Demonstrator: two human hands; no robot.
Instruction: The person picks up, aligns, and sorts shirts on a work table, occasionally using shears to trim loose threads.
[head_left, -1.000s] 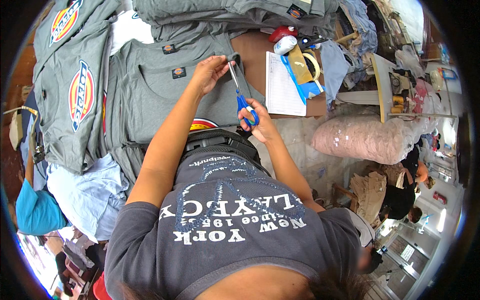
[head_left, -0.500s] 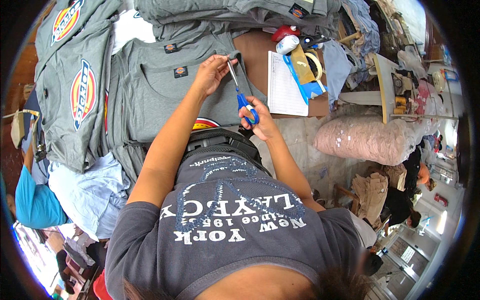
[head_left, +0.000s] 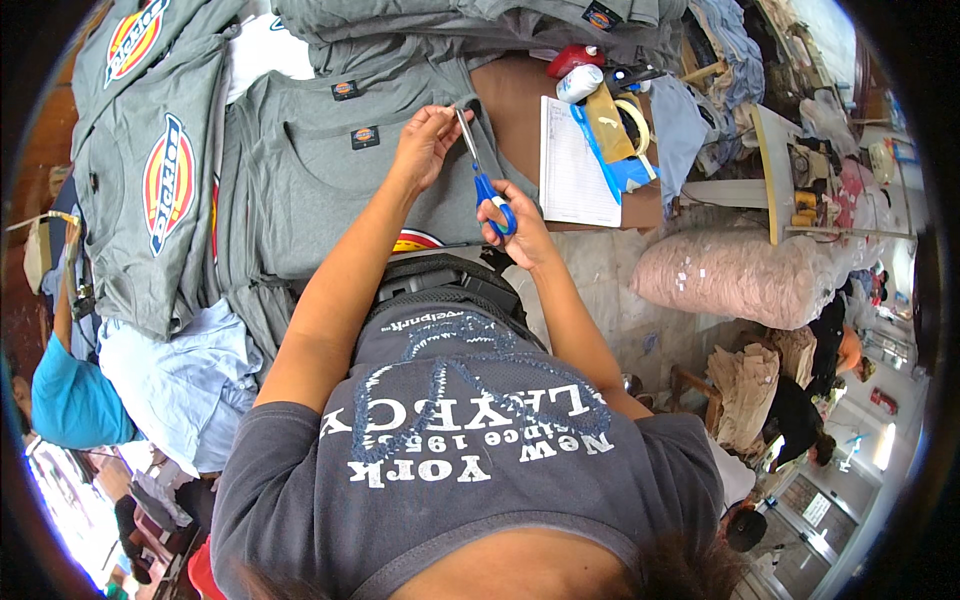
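A grey T-shirt (head_left: 330, 215) with a wide neckline and a dark neck label lies on top of others on the table. My left hand (head_left: 428, 148) is closed in a pinch on its sleeve edge; any thread between the fingertips is too small to make out. My right hand (head_left: 516, 228) grips a pair of scissors (head_left: 483, 185) by their blue handles. The blades point away from me, and their tips are beside my left fingertips. They look nearly closed.
Grey T-shirts with a coloured print (head_left: 170, 185) are piled at left, and folded ones (head_left: 400, 20) at the back. At right lie a written sheet (head_left: 575, 170), a tape roll (head_left: 636, 128) and a white bottle (head_left: 580, 83). Beyond stands a pinkish plastic-wrapped bundle (head_left: 715, 280).
Both hands and the scissors stay almost in place beside the sleeve edge. The view has shifted slightly, and the blades look a little closer together.
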